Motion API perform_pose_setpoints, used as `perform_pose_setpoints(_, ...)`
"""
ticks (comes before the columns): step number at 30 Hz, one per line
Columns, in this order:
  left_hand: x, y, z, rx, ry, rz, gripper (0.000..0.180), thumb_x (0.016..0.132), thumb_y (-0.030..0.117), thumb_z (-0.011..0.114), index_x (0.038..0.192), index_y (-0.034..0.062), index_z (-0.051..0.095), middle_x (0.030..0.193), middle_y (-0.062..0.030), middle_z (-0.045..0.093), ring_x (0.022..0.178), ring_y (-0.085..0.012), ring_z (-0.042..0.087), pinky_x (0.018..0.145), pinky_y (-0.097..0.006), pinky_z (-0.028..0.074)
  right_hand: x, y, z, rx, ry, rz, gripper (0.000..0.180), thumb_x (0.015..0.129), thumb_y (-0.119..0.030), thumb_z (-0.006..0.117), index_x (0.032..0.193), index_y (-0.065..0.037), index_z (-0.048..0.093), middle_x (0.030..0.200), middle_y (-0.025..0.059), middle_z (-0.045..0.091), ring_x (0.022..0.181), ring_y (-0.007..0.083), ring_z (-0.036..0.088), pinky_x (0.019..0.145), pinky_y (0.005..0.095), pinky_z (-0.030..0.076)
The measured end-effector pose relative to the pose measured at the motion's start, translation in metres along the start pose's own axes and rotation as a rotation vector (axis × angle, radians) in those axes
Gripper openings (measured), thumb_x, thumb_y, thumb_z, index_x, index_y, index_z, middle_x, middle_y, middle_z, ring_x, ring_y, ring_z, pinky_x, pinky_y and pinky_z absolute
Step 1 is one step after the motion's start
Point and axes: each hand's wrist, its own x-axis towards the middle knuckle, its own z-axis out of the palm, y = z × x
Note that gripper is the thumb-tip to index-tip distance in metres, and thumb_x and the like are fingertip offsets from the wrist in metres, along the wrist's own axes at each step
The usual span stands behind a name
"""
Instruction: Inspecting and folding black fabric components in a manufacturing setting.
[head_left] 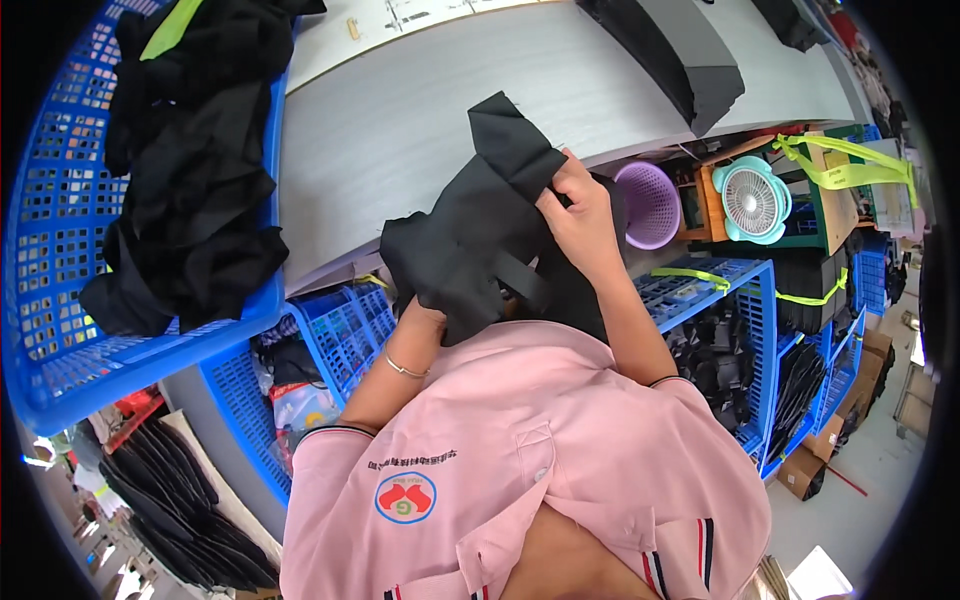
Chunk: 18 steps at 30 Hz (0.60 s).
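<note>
A piece of black fabric [465, 225] with a narrow strap-like strip hangs over the table's near edge, in front of my body. My right hand [583, 225] pinches its right side between thumb and fingers. My left hand [428, 312] reaches in under the lower left part of the cloth, which hides its fingers. The upper corner of the fabric stands up in a fold above the grey tabletop [350, 150].
At the left, a blue plastic basket [60, 355] holds a heap of black cloth [190, 190]. Stacked black pieces [670, 60] lie on the table's far right. Beyond my right hand are a purple basket [650, 205], a small fan [752, 200] and blue crates [765, 340].
</note>
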Motion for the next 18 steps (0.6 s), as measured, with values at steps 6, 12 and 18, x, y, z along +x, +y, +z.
perform_pose_setpoints(6, 0.04, -0.016, -0.069, 0.253, -0.22, -0.052, 0.045, 0.095, 0.022, 0.054, 0.137, 0.0045, 0.051, 0.138, -0.0127, 0.054, 0.122, -0.0264, 0.053, 0.108, -0.037, 0.04, 0.009, -0.001, -0.03, 0.818, -0.207, 0.166, 0.011, 0.083, -0.007, 0.069, 0.087, 0.004, 0.069, 0.135, 0.0104, 0.056, 0.126, 0.0215, 0.049, 0.111, 0.0364, 0.032)
perform_pose_setpoints(12, 0.056, -0.028, -0.055, -1.299, 0.007, -0.394, 0.044, 0.102, 0.025, 0.052, 0.14, 0.0027, 0.048, 0.136, -0.0099, 0.057, 0.121, -0.0226, 0.055, 0.107, -0.035, 0.042, 0.089, 0.032, -0.032, 0.632, -0.194, -0.024, 0.017, 0.09, -0.012, 0.063, 0.105, -0.003, 0.067, 0.135, 0.0045, 0.052, 0.123, 0.0165, 0.048, 0.108, 0.0316, 0.032)
perform_pose_setpoints(18, 0.053, -0.003, -0.024, -0.674, 0.227, -0.454, 0.034, 0.102, 0.019, 0.053, 0.128, -0.0013, 0.058, 0.103, -0.0058, 0.069, 0.087, -0.0083, 0.065, 0.077, -0.021, 0.051, 0.144, 0.071, -0.022, -0.043, 0.308, -0.121, 0.025, 0.094, -0.017, 0.065, 0.113, -0.001, 0.064, 0.129, 0.0089, 0.056, 0.114, 0.0158, 0.053, 0.099, 0.0321, 0.042)
